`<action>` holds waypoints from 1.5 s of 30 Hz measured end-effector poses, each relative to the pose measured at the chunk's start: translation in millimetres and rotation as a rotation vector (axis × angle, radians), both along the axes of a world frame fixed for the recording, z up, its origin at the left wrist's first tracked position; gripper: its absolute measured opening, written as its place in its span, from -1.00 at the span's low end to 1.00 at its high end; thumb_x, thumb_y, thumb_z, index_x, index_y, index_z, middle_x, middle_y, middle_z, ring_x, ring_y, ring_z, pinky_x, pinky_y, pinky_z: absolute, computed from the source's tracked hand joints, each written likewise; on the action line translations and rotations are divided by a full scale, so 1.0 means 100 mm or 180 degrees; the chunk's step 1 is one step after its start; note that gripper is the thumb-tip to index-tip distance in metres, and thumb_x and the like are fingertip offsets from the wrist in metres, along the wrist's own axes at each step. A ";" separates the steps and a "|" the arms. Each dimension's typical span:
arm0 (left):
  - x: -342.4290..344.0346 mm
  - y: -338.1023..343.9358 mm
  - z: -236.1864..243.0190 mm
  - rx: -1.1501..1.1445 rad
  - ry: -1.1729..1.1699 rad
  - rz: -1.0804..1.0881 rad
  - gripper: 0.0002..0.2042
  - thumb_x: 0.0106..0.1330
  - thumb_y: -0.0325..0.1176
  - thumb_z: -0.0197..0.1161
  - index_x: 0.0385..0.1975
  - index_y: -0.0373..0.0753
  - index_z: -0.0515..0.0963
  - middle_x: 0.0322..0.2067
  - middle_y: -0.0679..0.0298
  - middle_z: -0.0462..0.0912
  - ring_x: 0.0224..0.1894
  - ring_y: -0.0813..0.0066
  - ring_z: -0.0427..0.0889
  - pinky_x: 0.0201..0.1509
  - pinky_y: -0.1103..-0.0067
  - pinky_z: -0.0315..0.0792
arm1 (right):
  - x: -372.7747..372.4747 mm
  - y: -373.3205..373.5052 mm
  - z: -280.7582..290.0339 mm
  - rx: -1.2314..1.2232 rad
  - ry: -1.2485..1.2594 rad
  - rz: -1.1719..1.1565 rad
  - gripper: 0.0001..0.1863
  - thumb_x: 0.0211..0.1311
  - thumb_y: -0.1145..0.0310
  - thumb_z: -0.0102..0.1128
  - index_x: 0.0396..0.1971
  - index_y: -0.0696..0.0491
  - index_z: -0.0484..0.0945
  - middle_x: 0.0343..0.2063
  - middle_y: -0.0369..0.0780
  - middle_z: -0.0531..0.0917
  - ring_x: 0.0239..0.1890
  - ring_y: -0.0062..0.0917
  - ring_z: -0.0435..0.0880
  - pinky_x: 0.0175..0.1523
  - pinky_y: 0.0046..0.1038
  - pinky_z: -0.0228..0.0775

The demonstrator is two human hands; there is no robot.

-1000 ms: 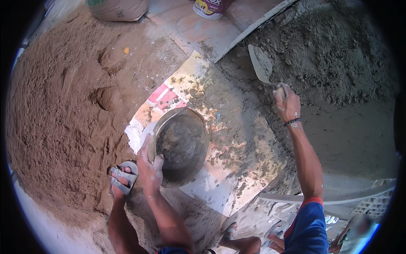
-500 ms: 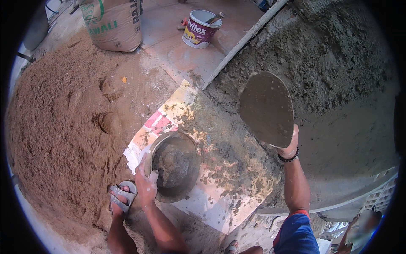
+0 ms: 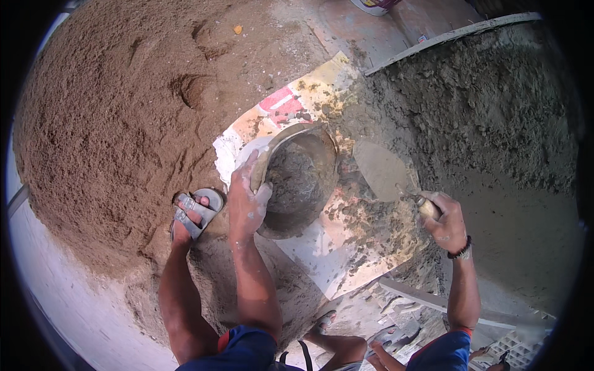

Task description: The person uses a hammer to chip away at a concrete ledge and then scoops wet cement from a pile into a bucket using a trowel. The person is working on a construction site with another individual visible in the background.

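A round, mortar-smeared tub point(image 3: 262, 166) is tilted on a mortar-spattered printed sheet. My left hand point(image 3: 246, 204) grips its left rim, thumb over the edge. Wet grey mortar point(image 3: 294, 173) lies inside the tub. Just to its right, my right hand point(image 3: 447, 222) is closed round the wooden handle of a trowel point(image 3: 382, 172). The trowel's broad grey blade points up-left towards the tub, handle side up. Whether the blade touches the sheet, I cannot tell.
A brown sand pile point(image 3: 117, 117) fills the left, my sandalled foot point(image 3: 197, 213) at its edge. Grey wet mortar point(image 3: 501, 117) spreads on the right, bordered by a long board point(image 3: 458, 38). Part of a bucket point(image 3: 374, 5) shows at the top. Another person's bent leg point(image 3: 340, 349) is below.
The trowel has come down from above the wet mortar to beside the tub, its blade turned over so the handle shows. More mortar shows in the tub. The whole view has shifted.
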State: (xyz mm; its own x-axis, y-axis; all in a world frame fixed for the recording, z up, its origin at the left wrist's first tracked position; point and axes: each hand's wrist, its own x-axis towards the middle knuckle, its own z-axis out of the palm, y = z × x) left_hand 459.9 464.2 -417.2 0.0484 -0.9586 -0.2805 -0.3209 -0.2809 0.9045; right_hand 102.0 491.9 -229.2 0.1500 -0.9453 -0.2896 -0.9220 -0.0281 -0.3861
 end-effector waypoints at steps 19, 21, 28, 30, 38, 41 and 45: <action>-0.02 0.07 -0.03 -0.0203 0.0387 0.0185 -0.38 0.12 -0.36 0.26 0.27 -0.22 0.36 0.11 -0.08 0.45 0.21 0.03 0.39 0.32 0.34 0.21 | 0.87 0.26 -1.74 0.0480 -0.0929 0.0020 -0.51 0.01 0.38 0.29 0.03 0.07 0.52 -0.26 0.01 0.66 -0.26 -0.06 0.66 -0.15 -0.21 0.52; 0.01 0.04 0.00 -0.0114 0.0275 0.0179 -0.40 0.16 -0.28 0.27 0.26 -0.24 0.37 0.12 -0.06 0.45 0.21 0.07 0.40 0.31 0.35 0.22 | 0.86 0.18 -1.70 0.0332 -0.1064 -0.0032 -0.52 0.01 0.39 0.29 0.02 0.07 0.52 -0.27 0.01 0.66 -0.27 -0.06 0.66 -0.16 -0.22 0.52; -0.02 -0.02 0.02 0.0185 0.1036 0.0623 -0.42 0.15 -0.41 0.21 0.22 -0.46 0.34 0.18 -0.01 0.44 0.22 0.22 0.41 0.35 0.41 0.16 | 0.49 -0.05 -0.30 0.0260 -0.0845 -0.0228 -0.56 0.00 0.41 0.33 -0.05 0.13 0.52 -0.40 -0.04 0.63 -0.34 -0.17 0.66 -0.23 -0.31 0.48; 0.00 -0.04 0.02 0.0180 0.1020 0.0563 -0.42 0.14 -0.41 0.20 0.22 -0.47 0.34 0.16 -0.02 0.45 0.22 0.22 0.41 0.33 0.41 0.18 | 0.41 -0.17 0.27 0.0066 -0.0638 -0.0202 -0.59 0.00 0.41 0.34 -0.09 0.14 0.53 -0.44 -0.09 0.60 -0.38 -0.25 0.66 -0.26 -0.35 0.47; -0.13 -0.16 0.08 -0.0140 0.0397 0.0276 -0.42 0.16 -0.35 0.23 0.23 -0.38 0.36 0.14 -0.11 0.43 0.20 0.04 0.40 0.31 0.33 0.21 | -0.29 -0.73 1.48 0.0610 -0.1677 -0.1198 -0.52 0.10 0.21 0.44 -0.09 0.23 0.56 -0.45 -0.27 0.61 -0.51 -0.65 0.56 -0.42 -0.57 0.42; -0.29 -0.15 0.13 -0.0081 0.0195 0.0132 -0.42 0.17 -0.34 0.24 0.25 -0.32 0.36 0.13 -0.11 0.42 0.19 0.01 0.38 0.31 0.32 0.22 | -0.68 -1.03 1.82 -0.0774 -0.0270 -0.1577 -0.51 0.24 0.15 0.24 -0.02 0.26 0.50 -0.53 -0.32 0.53 -0.58 -0.70 0.50 -0.50 -0.59 0.38; -0.15 -0.12 0.07 -0.0085 0.0195 0.0314 -0.41 0.18 -0.34 0.25 0.26 -0.28 0.35 0.12 -0.09 0.42 0.21 0.01 0.37 0.31 0.33 0.22 | -0.63 -0.94 2.10 -0.1637 0.0207 -0.1402 -0.45 0.20 0.13 0.26 0.03 0.27 0.48 -0.52 -0.32 0.53 -0.57 -0.72 0.48 -0.50 -0.60 0.36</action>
